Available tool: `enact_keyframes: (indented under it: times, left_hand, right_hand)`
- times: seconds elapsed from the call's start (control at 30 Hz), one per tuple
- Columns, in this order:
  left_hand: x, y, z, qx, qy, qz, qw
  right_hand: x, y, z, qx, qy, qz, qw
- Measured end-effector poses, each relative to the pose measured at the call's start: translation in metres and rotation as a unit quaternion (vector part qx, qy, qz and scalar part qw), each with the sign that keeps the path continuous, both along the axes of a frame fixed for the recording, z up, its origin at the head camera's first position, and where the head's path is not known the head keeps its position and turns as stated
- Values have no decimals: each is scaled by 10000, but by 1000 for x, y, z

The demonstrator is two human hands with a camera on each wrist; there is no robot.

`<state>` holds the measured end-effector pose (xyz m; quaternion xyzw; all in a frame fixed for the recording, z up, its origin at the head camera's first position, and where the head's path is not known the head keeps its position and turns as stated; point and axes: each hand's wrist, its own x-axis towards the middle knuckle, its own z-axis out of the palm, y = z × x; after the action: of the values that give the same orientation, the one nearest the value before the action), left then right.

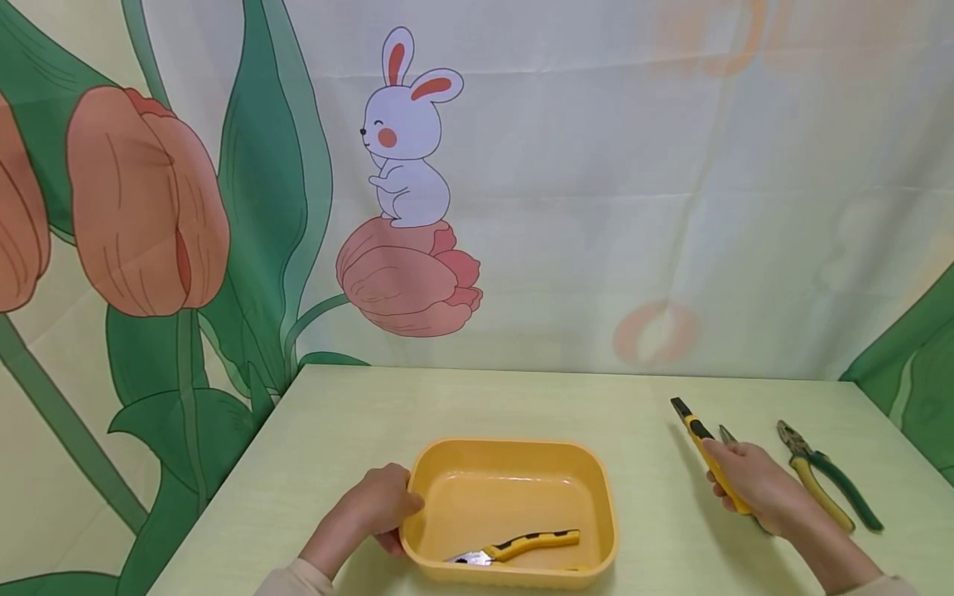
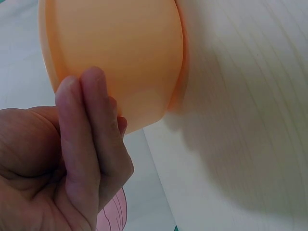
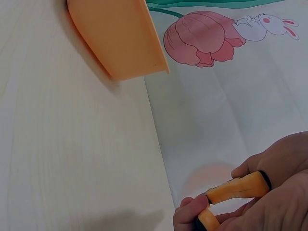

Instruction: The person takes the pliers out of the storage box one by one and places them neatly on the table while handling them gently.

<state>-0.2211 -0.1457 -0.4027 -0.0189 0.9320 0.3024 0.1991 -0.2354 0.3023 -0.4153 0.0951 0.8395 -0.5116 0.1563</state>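
My left hand [image 1: 380, 501] grips the left rim of a yellow plastic bin [image 1: 514, 443], thumb over the edge and fingers against the outer wall [image 2: 125, 57]. Inside the bin lie pliers [image 1: 532, 543] with yellow-and-black handles, near its front wall. Above the table at the right, my right hand [image 1: 756, 484] holds a slim yellow-and-black utility knife [image 1: 699, 430], its black end pointing away. In the right wrist view, fingers wrap the knife's yellow body [image 3: 238, 189]. Behind that hand shows the pointed metal tip [image 1: 727, 434] of another tool, mostly hidden.
Pliers [image 1: 823, 476] with one green and one yellow handle lie on the table [image 1: 358, 414], right of my right hand. A printed cloth backdrop [image 1: 566, 207] with tulips and a rabbit hangs behind the table's far edge.
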Motion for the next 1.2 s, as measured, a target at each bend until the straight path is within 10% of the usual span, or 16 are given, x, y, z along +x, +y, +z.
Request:
enact_keyframes:
  times: [1.2]
  left_hand:
    - [-3, 1, 0, -24, -148, 60, 9999]
  right_hand:
    - [-3, -1, -20, 328, -27, 179, 9993]
